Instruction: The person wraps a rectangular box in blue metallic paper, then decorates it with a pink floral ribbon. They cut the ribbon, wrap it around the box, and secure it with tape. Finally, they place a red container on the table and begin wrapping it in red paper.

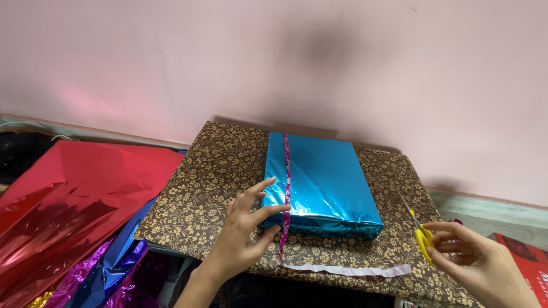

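Note:
A box wrapped in shiny blue foil (328,182) lies on a small table with a brown floral cloth (208,177). A thin pink patterned ribbon (286,188) runs lengthwise over the box near its left side and hangs off the near edge. My left hand (246,228) rests at the box's near left corner, fingers spread, fingertips touching the foil beside the ribbon. My right hand (474,259) is at the table's right edge, fingers on the yellow handles of a pair of scissors (418,228) lying on the cloth.
A white paper strip (348,270) lies along the table's near edge. Sheets of red foil (74,194), blue foil (117,259) and purple foil (80,276) are piled on the left. A red package (528,256) sits at far right. A pink wall stands behind.

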